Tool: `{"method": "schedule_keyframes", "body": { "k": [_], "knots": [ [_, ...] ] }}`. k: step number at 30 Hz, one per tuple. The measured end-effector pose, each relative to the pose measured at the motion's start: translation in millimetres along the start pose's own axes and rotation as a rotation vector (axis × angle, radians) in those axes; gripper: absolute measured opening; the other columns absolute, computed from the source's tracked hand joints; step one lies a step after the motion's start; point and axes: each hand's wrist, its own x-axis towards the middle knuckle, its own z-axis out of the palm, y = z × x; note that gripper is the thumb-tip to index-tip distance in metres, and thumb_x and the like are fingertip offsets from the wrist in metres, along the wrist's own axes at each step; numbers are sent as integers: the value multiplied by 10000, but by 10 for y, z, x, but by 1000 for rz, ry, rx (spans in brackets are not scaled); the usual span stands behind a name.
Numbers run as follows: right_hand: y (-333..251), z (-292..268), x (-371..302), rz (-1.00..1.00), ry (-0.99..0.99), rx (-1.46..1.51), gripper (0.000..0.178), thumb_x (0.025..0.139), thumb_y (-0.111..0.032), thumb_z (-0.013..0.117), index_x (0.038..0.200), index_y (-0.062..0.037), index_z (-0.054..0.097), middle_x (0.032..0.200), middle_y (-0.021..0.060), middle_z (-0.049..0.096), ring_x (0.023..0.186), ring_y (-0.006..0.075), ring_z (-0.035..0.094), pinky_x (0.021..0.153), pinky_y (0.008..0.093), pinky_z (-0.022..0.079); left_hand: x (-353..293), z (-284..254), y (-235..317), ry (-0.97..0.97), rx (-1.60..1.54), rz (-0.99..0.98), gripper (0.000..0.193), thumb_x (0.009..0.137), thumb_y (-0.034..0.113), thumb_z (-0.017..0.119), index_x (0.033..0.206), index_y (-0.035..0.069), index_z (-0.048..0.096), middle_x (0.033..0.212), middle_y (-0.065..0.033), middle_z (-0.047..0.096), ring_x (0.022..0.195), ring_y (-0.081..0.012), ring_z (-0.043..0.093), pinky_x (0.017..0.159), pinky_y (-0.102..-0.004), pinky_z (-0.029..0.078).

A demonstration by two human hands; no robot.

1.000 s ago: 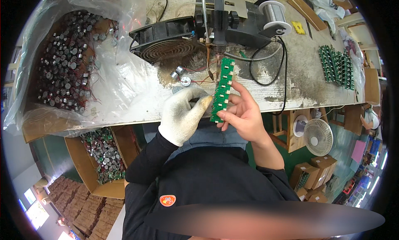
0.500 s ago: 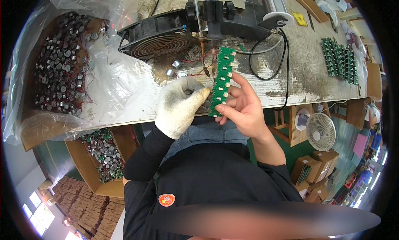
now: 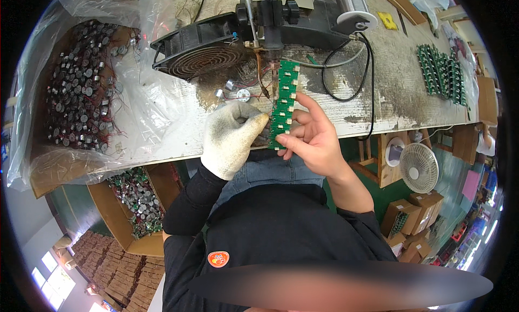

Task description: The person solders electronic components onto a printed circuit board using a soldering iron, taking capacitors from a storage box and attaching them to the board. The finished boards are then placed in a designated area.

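Note:
My right hand [image 3: 314, 141], bare, grips the lower end of a long green circuit board [image 3: 287, 90] between thumb and fingers. The board stands lengthwise away from me, with a row of small white connectors along it. On its left edge, my left hand [image 3: 230, 139] in a white knit glove is pinched closed; whatever sits between its fingertips is hidden. The tip of a soldering iron [image 3: 264, 89] points down just left of the board. Beyond the glove lie small round silver components [image 3: 244, 95] with red wires.
A black fan [image 3: 203, 60] and a solder wire spool [image 3: 351, 6] on a black machine stand at the back. At left, an open box holds many wired silver components [image 3: 81, 87]. Stacked green boards [image 3: 440, 74] lie at right. A black cable [image 3: 373, 95] hangs over the table edge.
The board has shifted very slightly left relative to the table. Both hands keep nearly the same grip, and a round component beyond the glove shows more fully. The whole view has moved a little.

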Motion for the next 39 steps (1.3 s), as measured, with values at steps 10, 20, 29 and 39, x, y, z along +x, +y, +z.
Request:
{"method": "schedule_keyframes", "body": {
  "k": [10, 20, 29, 39],
  "knots": [
    [-25, 18, -32, 14, -2, 21, 735, 828, 82, 614, 1437, -56, 226, 1067, 150, 572, 701, 158, 645, 560, 240, 538, -16, 33, 39, -6, -14, -21, 176, 842, 132, 687, 822, -31, 625, 708, -32, 607, 643, -69, 539, 558, -229, 431],
    [30, 11, -53, -40, 19, 13, 749, 811, 137, 589, 1431, -20, 200, 1149, 226, 558, 670, 187, 653, 523, 261, 550, -1, 81, 44, 44, -26, 13, 199, 850, 158, 683, 806, -24, 617, 690, -23, 595, 629, -72, 526, 549, -236, 421],
    [-21, 2, -66, -39, 6, 24, 742, 829, 92, 609, 1437, -44, 207, 1082, 168, 568, 705, 149, 642, 556, 232, 540, -10, 145, 81, 63, -100, -7, 197, 859, 155, 672, 834, -34, 625, 719, -47, 626, 654, -83, 560, 570, -241, 445],
    [44, 77, -10, 12, 33, -7, 761, 816, 100, 615, 1435, -47, 196, 1066, 175, 569, 692, 175, 642, 540, 255, 536, -23, 6, 83, 9, -144, -103, 216, 871, 183, 659, 882, -30, 627, 745, -49, 633, 672, -97, 581, 578, -262, 474]
  ]
}}
